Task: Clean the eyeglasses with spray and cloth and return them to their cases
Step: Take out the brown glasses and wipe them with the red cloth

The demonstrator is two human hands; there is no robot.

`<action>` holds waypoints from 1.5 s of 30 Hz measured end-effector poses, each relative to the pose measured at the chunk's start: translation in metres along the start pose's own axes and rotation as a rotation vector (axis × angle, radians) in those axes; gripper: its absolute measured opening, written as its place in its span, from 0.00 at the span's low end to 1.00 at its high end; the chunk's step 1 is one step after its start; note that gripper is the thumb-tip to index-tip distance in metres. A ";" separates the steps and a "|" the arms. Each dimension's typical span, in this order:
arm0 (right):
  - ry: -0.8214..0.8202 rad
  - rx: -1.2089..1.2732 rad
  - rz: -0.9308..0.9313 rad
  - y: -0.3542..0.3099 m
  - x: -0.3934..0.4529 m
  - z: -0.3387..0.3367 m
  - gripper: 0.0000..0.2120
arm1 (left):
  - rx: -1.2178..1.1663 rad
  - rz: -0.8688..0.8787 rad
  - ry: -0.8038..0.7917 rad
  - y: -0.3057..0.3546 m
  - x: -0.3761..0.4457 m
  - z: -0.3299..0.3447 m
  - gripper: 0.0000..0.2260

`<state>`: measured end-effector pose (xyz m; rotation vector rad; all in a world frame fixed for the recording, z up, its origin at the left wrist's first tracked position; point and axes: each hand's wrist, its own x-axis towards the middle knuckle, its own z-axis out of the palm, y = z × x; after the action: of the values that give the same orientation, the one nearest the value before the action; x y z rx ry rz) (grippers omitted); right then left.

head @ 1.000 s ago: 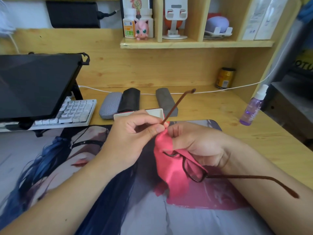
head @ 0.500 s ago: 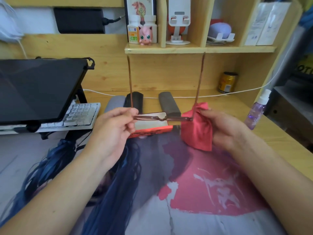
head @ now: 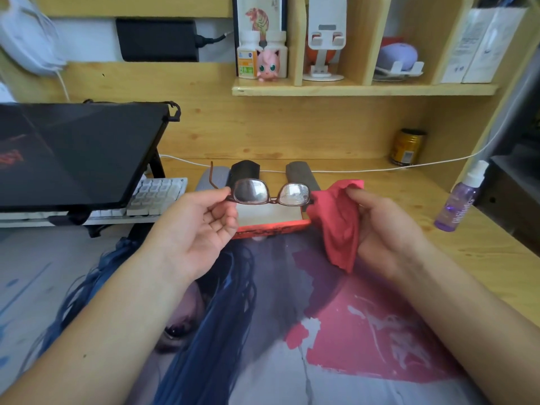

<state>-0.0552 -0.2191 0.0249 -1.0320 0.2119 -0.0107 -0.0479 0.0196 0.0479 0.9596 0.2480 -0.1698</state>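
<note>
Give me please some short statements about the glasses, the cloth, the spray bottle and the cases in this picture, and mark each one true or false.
1. The left hand pinches the eyeglasses at one end of the frame. True.
2. The red cloth lies flat on the desk mat. False: the right hand holds it bunched, next to the right lens.
3. The purple spray bottle stands on the desk to the right, in no hand. True.
4. The eyeglasses are folded inside a case. False: they are held up in the air, lenses facing the camera.
5. Closed cases lie on the desk behind the eyeglasses. True.
</note>
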 end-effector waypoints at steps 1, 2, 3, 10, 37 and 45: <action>0.006 0.006 0.000 -0.002 -0.002 0.001 0.17 | -0.019 -0.013 -0.001 0.001 0.000 0.000 0.07; 0.012 0.010 -0.007 -0.003 -0.001 0.001 0.17 | -0.037 -0.024 -0.002 0.001 0.001 0.000 0.08; 0.018 0.020 -0.019 -0.004 -0.001 0.000 0.17 | -0.051 -0.035 -0.001 0.001 0.001 0.000 0.07; 0.025 0.095 -0.182 -0.009 -0.004 -0.001 0.18 | -0.067 -0.039 -0.001 0.002 0.000 0.001 0.05; -0.196 -1.360 -0.905 -0.001 -0.011 -0.001 0.05 | 0.314 0.249 -0.199 -0.017 -0.011 0.012 0.06; -0.398 -1.164 -0.506 -0.007 -0.019 -0.005 0.09 | 0.248 0.139 -0.150 -0.008 -0.007 0.010 0.07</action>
<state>-0.0742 -0.2247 0.0323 -2.1912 -0.4812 -0.1530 -0.0557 0.0070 0.0492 1.2004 0.0210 -0.1462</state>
